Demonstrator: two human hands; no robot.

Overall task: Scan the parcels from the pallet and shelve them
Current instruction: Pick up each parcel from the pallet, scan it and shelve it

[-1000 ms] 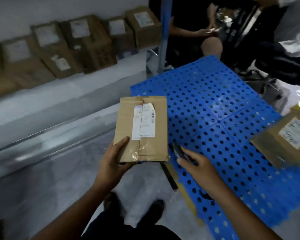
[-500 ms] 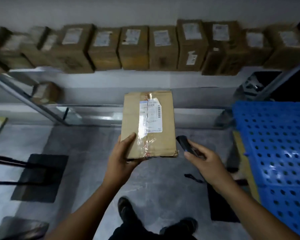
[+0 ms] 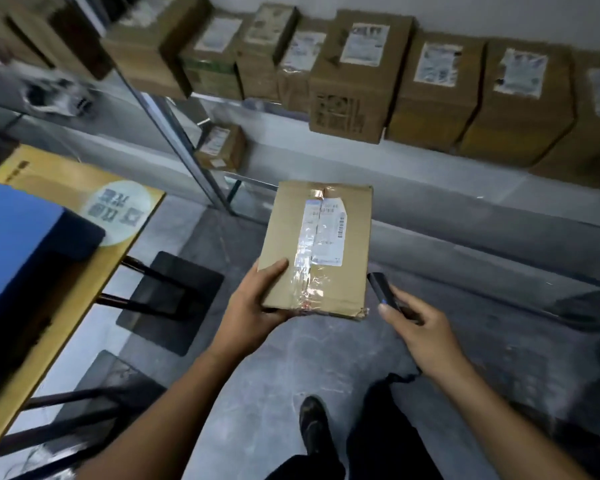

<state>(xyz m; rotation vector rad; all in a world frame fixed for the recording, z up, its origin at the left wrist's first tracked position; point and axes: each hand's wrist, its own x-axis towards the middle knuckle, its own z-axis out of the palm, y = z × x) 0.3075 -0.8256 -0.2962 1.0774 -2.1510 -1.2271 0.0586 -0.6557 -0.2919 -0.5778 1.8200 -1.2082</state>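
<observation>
We are holding a flat cardboard parcel (image 3: 317,249) in the air over the grey floor (image 3: 274,368), in front of the shelf (image 3: 413,161). Its taped top is facing up, showing a white shipping label (image 3: 326,233) with a barcode. Our left hand (image 3: 253,306) is gripping its near left corner, thumb lying on top and fingers underneath. Our right hand (image 3: 420,327) is curling round a small black scanner (image 3: 383,289), whose tip is sitting just beside the parcel's near right edge. Beyond, a row of labelled cardboard boxes (image 3: 354,74) is standing on the shelf, and a smaller box (image 3: 220,147) is sitting lower, behind a metal upright (image 3: 174,133). At the left, a yellow surface (image 3: 66,188) is carrying a blue box (image 3: 21,244).
</observation>
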